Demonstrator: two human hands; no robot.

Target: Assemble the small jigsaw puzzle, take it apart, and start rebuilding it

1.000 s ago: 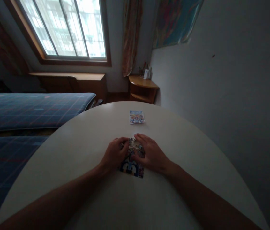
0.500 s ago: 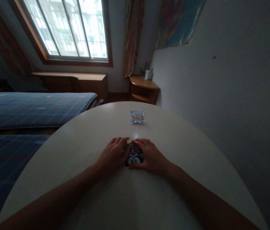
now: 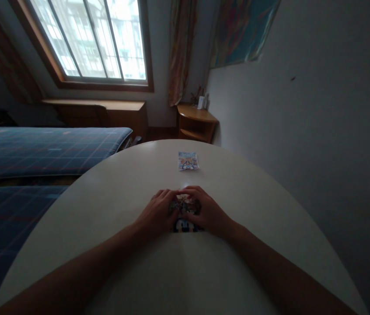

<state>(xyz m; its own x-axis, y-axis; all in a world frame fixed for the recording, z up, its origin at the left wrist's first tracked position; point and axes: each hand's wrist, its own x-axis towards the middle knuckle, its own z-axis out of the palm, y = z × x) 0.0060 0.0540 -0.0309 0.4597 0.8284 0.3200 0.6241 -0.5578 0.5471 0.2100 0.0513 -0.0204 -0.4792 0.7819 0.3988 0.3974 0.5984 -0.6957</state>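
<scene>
Fingers (image 3: 192, 189) of left hand (image 3: 157, 209) and right hand (image 3: 210, 210) curl round multicoloured picture sheet (image 3: 185, 205) with blue-white cartoon face (image 3: 182, 225), nearside of small printed square (image 3: 188, 161), can't tell if gripped, right thumb (image 3: 190, 217) now above the face, shifted from below it half a second ago.

No writing I can read from here.
The printed picture (image 3: 185, 225) between my left hand (image 3: 158, 211) and my right hand (image 3: 211, 212) is partly covered, and I make out no words or numbers on it. On the small picture sheet (image 3: 188, 161) farther out on the surface (image 3: 122, 183), any print is too small for me to read. The poster (image 3: 240, 33) on the wall is too dim and blurred to read, and so is the little white box (image 3: 201, 102) on the corner shelf (image 3: 195, 113).
</scene>
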